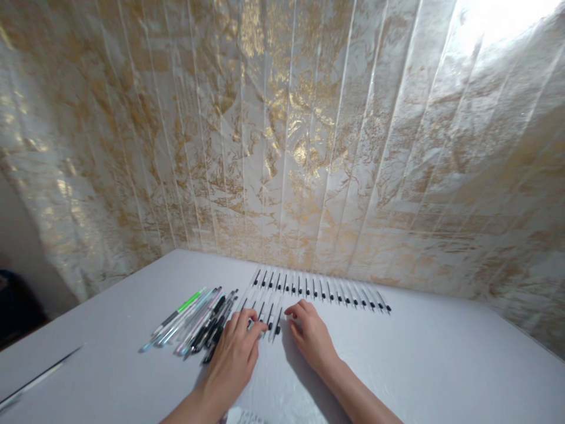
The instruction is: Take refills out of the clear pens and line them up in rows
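A long row of clear pens with black tips (318, 290) lies side by side along the far part of the white table (441, 365). A shorter second row of the same pens (267, 315) lies in front of it. My left hand (238, 347) rests palm down, fingers together, with its fingertips on the nearest pens of that short row. My right hand (311, 335) lies flat just to the right, fingers curled slightly, its fingertips at the row's right end. Neither hand lifts a pen.
A loose bundle of mixed pens (194, 321), one with a green barrel, lies left of my left hand. A single thin pen (37, 377) lies near the table's left edge. A gold-patterned curtain (282, 147) hangs behind the table.
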A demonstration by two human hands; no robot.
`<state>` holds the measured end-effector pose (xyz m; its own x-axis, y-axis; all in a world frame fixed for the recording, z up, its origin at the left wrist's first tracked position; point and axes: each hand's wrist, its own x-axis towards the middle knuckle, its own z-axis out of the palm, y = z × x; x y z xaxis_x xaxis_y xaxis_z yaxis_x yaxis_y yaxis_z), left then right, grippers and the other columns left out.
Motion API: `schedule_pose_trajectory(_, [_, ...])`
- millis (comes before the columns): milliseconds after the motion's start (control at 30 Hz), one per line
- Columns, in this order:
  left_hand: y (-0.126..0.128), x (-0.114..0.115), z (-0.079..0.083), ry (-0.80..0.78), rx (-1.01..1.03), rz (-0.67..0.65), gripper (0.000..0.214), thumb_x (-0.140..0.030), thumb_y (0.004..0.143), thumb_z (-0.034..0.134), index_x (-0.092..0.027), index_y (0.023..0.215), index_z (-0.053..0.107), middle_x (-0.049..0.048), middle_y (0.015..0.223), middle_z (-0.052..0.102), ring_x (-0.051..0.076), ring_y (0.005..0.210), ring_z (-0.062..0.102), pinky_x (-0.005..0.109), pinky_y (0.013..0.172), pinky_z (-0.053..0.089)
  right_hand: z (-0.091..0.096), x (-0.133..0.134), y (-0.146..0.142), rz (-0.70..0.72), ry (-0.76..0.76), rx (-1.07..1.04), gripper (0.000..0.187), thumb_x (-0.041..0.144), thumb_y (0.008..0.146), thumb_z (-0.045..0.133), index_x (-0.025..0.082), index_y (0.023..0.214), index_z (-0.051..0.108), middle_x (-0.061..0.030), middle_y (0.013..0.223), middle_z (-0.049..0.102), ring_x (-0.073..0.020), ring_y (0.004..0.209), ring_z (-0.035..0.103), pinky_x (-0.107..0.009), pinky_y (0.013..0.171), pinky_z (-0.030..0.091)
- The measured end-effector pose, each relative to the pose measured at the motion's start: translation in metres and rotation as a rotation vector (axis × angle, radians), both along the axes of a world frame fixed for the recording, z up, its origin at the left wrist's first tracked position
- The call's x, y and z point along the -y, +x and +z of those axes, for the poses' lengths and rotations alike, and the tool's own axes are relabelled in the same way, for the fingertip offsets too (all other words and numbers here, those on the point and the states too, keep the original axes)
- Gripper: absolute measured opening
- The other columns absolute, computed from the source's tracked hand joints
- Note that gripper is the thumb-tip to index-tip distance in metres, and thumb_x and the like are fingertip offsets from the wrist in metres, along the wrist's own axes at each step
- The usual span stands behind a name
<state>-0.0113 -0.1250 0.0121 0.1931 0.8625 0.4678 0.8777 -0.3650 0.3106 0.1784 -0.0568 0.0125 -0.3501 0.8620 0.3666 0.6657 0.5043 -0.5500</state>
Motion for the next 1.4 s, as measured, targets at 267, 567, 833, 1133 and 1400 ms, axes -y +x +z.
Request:
schedule_pose_trajectory(267, [-0.001,-0.001,-0.004,-0.002,0.032,-0.001,0.034,-0.002,0.080,0.045,-0.025,0.103,0.058,0.0055,0.112,0.051,0.025,0.106,0.050,0.046,0.092,0.046,0.000,0.001,0.000,0.041,0.023,-0.049,0.023,0.009,0.077,0.052,0.020,0.096,0.059,-0.0061,0.100,0.061,-0.0217,0.096,0.052,-0.033,0.087,0.042])
schedule_pose_trajectory(567, [0.010,-0.008,0.007,-0.067,-0.003,0.023,0.027,-0.006,0.081,0.055,-0.025,0.100,0.059,0.0039,0.110,0.053,0.024,0.105,0.051,0.041,0.091,0.046,-0.008,-0.001,-0.006,0.055,0.039,-0.039,0.038,0.000,0.070,0.046,0.020,0.100,0.059,-0.0069,0.103,0.059,-0.0219,0.099,0.051,-0.034,0.088,0.042])
schedule_pose_trajectory(833, [0.010,-0.011,0.003,-0.039,-0.024,0.044,0.023,-0.009,0.082,0.058,-0.024,0.100,0.060,0.0036,0.109,0.053,0.024,0.104,0.052,0.040,0.090,0.046,-0.008,0.000,-0.006,0.066,0.043,-0.040,0.039,-0.002,0.068,0.044,0.018,0.098,0.058,-0.0076,0.103,0.059,-0.0218,0.099,0.050,-0.034,0.089,0.041])
schedule_pose_trajectory(1133, [0.012,-0.022,0.001,-0.005,-0.026,0.054,0.025,-0.009,0.082,0.056,-0.024,0.102,0.060,0.0038,0.109,0.053,0.023,0.104,0.052,0.040,0.091,0.046,-0.005,0.002,-0.007,0.050,0.057,-0.091,0.025,0.006,0.071,0.049,0.019,0.092,0.055,-0.0061,0.098,0.057,-0.0219,0.096,0.051,-0.033,0.088,0.041])
schedule_pose_trajectory(1400, [0.008,-0.017,0.003,0.002,0.031,-0.016,0.024,-0.011,0.080,0.062,-0.024,0.101,0.059,0.0048,0.110,0.052,0.026,0.105,0.050,0.045,0.092,0.046,-0.009,0.003,-0.007,0.011,0.068,-0.050,0.026,0.006,0.067,0.049,0.019,0.089,0.053,-0.0063,0.094,0.057,-0.0225,0.092,0.049,-0.034,0.084,0.040])
